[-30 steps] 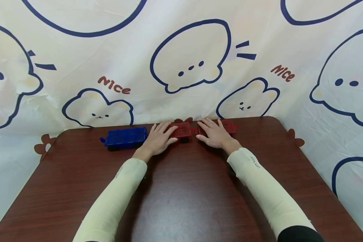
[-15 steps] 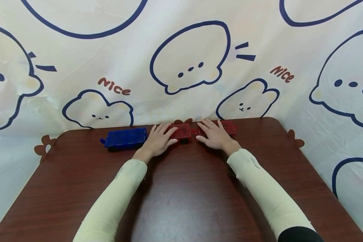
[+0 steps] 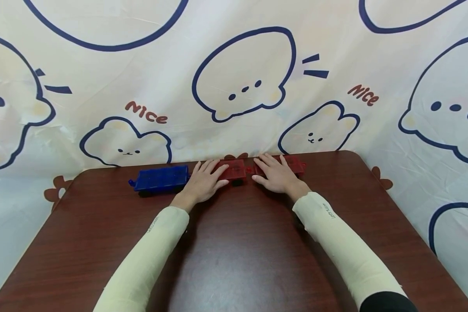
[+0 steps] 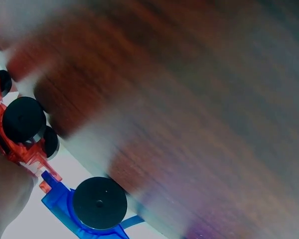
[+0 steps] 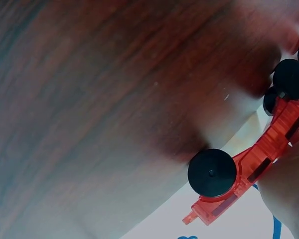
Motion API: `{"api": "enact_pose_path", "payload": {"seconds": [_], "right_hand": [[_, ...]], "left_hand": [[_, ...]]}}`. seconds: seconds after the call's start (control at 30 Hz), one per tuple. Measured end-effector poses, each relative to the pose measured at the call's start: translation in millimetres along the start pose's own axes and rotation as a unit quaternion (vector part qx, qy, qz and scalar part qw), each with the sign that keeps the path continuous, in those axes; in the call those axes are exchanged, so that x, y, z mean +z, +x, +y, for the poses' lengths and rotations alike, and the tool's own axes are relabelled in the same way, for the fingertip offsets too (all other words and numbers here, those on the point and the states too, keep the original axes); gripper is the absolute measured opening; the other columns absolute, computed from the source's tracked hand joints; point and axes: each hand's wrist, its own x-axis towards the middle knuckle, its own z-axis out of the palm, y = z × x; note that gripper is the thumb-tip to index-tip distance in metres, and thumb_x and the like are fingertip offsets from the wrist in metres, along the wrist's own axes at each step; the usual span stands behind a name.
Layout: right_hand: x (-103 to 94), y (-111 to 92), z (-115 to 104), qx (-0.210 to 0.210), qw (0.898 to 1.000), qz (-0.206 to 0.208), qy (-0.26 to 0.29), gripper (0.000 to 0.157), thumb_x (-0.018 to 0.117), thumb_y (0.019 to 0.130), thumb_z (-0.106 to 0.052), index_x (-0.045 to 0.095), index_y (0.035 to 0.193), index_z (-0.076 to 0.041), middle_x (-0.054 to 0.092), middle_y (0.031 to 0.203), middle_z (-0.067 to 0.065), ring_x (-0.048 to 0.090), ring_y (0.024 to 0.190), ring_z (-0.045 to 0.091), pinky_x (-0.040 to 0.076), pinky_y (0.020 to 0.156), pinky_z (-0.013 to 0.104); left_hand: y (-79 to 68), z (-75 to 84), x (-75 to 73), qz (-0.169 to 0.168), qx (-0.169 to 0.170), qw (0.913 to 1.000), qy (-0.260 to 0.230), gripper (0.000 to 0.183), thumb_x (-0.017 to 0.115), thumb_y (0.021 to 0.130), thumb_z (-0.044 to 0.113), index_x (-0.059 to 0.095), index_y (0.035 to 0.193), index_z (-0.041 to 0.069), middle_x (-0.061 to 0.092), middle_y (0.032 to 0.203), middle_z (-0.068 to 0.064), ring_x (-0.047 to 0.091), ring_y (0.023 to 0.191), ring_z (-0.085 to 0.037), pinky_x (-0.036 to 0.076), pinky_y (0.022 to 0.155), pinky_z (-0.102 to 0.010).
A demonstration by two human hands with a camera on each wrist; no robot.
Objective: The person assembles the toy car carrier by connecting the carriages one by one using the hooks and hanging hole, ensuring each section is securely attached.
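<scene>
Three toy wagons with black wheels stand in a row along the table's far edge. The blue wagon [image 3: 161,177] is at the left. My left hand [image 3: 203,181] lies over the middle red wagon [image 3: 235,169], its fingers spread across the top and hiding the left part. On the right-hand red wagon [image 3: 296,164] rests my right hand [image 3: 276,174], fingers extended. Between the two red wagons a small red coupling shows. In the left wrist view, the red hitch meets the end of the blue wagon [image 4: 65,205]. A free red hook [image 5: 190,217] sticks out in the right wrist view.
The dark brown wooden table [image 3: 234,260] has rounded far corners. Right behind it hangs a pale cloth [image 3: 226,138] printed with cartoon outlines and the word "Nice", which also covers both sides.
</scene>
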Motion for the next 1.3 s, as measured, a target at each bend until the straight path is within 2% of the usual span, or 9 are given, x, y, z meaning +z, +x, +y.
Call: {"api": "enact_pose_path", "payload": {"seconds": [0.33, 0.73, 1.3], "right_hand": [[-3.2, -1.8, -2.2, 0.003, 1.0, -0.001, 0.004, 0.075, 0.043, 0.103, -0.058, 0.027, 0.162, -0.015, 0.022, 0.167, 0.01, 0.012, 0.155, 0.028, 0.005, 0.121, 0.061], [-2.5, -1.4, -2.5, 0.002, 1.0, 0.003, -0.002, 0.075, 0.043, 0.103, -0.058, 0.027, 0.162, -0.015, 0.022, 0.167, 0.011, 0.01, 0.155, 0.029, 0.002, 0.12, 0.063], [4.3, 2.6, -3.1, -0.007, 0.999, 0.03, 0.009, 0.074, 0.043, 0.102, -0.061, 0.032, 0.161, -0.017, 0.022, 0.168, 0.009, 0.009, 0.155, 0.029, 0.0, 0.12, 0.062]], "left_hand": [[0.0, 1.1, 0.5, -0.009, -0.003, 0.9999, 0.011, 0.06, 0.044, 0.107, 0.049, 0.037, 0.158, 0.02, 0.03, 0.162, -0.016, 0.025, 0.149, -0.037, 0.014, 0.12, -0.061], [1.8, 0.3, 0.5, -0.021, -0.008, 0.9994, 0.025, 0.061, 0.042, 0.107, 0.051, 0.034, 0.16, 0.022, 0.027, 0.164, -0.015, 0.023, 0.151, -0.036, 0.013, 0.121, -0.059], [-1.5, -4.0, -4.6, -0.009, -0.019, 0.9995, 0.025, 0.066, 0.046, 0.104, 0.055, 0.036, 0.159, 0.02, 0.033, 0.16, -0.015, 0.026, 0.148, -0.037, 0.016, 0.121, -0.058]]}}
